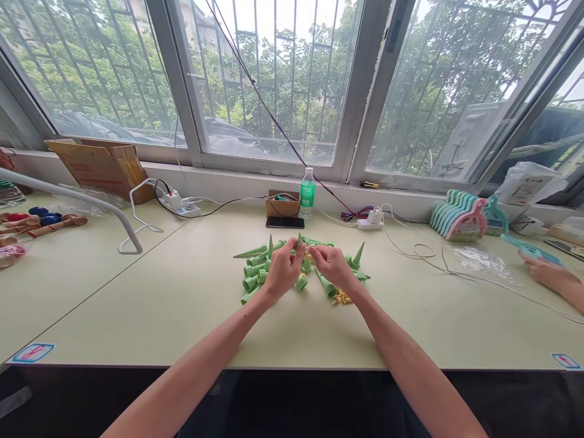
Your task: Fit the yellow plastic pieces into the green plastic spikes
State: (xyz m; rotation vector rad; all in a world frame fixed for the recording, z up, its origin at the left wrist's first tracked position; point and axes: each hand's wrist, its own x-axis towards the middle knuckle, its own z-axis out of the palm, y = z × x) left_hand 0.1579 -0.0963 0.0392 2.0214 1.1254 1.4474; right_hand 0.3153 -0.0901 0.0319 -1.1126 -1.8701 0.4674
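Note:
My left hand (285, 265) is closed around a small green cone (299, 239), whose tip points up above the fingers. Close beside it, my right hand (334, 266) is pinched shut near the cone; whatever its fingertips hold is too small or hidden to name. Several green plastic cones (250, 283) with ribbed collars lie on the table to the left of and beyond my hands. One more cone (358, 255) stands upright to the right. Small yellow pieces (342, 298) lie in a pile under my right wrist, partly covered by it.
Behind the cones are a black phone (285, 222), a small cardboard box (276, 207) and a green-labelled bottle (307, 193). Power strips (370, 224) and cables run along the back. At right, another person's hand (554, 277) holds a light-blue plastic item near several hangers (460, 213).

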